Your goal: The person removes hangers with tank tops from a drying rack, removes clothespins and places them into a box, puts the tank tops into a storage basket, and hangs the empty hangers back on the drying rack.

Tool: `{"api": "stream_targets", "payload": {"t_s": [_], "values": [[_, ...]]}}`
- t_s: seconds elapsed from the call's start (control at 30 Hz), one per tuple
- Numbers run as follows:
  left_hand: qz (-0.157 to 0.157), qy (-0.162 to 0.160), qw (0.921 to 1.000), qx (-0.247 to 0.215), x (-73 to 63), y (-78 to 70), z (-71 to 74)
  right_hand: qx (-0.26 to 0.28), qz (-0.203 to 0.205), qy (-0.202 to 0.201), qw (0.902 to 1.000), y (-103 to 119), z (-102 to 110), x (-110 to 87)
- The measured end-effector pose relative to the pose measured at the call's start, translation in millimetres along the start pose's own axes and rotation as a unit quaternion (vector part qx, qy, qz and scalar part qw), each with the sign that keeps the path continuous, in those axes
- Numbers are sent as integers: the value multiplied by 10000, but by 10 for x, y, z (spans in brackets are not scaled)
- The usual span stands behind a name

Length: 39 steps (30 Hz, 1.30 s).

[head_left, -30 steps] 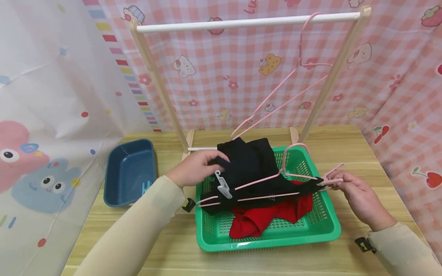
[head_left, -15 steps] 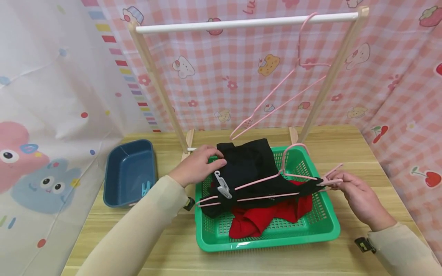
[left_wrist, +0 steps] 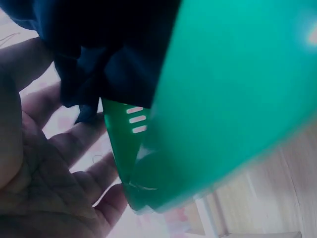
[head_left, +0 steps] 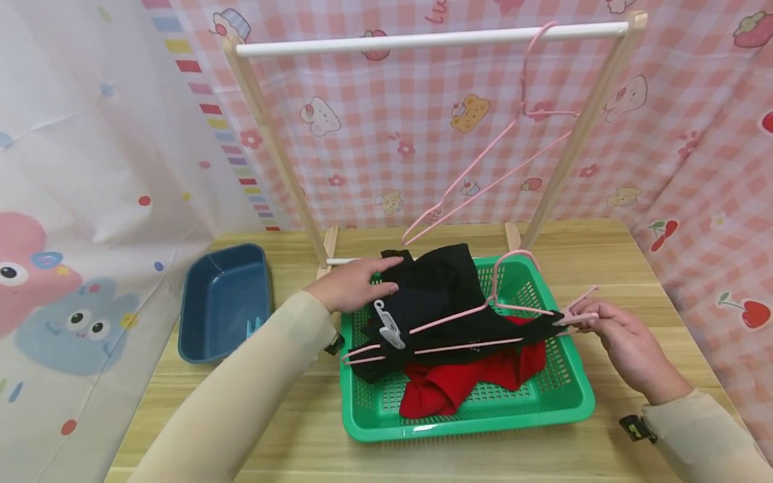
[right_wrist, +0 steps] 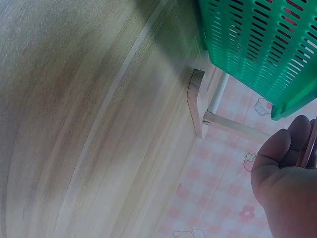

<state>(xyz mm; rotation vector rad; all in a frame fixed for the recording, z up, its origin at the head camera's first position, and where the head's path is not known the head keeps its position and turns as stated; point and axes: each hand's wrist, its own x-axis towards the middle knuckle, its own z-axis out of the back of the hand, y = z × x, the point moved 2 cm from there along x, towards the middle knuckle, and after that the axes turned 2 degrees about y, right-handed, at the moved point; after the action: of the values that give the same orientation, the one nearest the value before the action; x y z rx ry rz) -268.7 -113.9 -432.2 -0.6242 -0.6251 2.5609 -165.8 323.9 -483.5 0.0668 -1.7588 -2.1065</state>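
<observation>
A black garment point(head_left: 435, 285) lies over the green basket point(head_left: 477, 429), with a pink hanger point(head_left: 449, 320) across it. Toward the hanger's left end a grey hooked clip point(head_left: 389, 327) sits on the black cloth. My left hand point(head_left: 356, 282) is over the garment's left side, fingers spread and nearly straight; in the left wrist view its fingers point(left_wrist: 74, 144) are beside the dark cloth and the basket rim. At the hanger's right end my right hand point(head_left: 628, 345) pinches a pink clothespin point(head_left: 576, 318), which is at the garment's edge. Red cloth point(head_left: 449, 386) lies underneath in the basket.
A wooden rack with a white rail point(head_left: 423, 43) stands behind the basket; a second pink hanger point(head_left: 477, 161) hangs from it. At the left, a dark blue tray point(head_left: 202, 268) holds light blue clothespins point(head_left: 253, 327). A checked curtain backs the wooden table point(head_left: 302, 429).
My left hand has let go of the black cloth's fold, which now lies flatter, and its fingers have straightened over the garment. The right hand has stayed in place.
</observation>
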Motion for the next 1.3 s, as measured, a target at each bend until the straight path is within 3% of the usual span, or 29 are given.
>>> {"api": "stream_targets", "payload": {"t_s": [0.13, 0.33, 0.53, 0.77, 1.03, 1.3], "values": [[-121, -302, 9994, 83, 22, -25, 21, -286, -150, -52, 9995, 13, -3, -6], [-206, -669, 9975, 15, 4, -55, 39, -53, -129, -73, 9999, 13, -3, -3], [-607, -829, 9941, -352, -36, -105, 38, -69, -62, -70, 9999, 22, -23, 3], [-824, -302, 9950, -482, -82, -154, -8, 178, 4, 2, 9998, 16, -20, 5], [-846, 501, 9951, -82, -105, -165, -101, 298, 36, -34, 9995, 14, -23, 2], [-805, 788, 9929, 383, -140, -166, -152, 358, 54, -20, 9993, 17, -28, 5]]}}
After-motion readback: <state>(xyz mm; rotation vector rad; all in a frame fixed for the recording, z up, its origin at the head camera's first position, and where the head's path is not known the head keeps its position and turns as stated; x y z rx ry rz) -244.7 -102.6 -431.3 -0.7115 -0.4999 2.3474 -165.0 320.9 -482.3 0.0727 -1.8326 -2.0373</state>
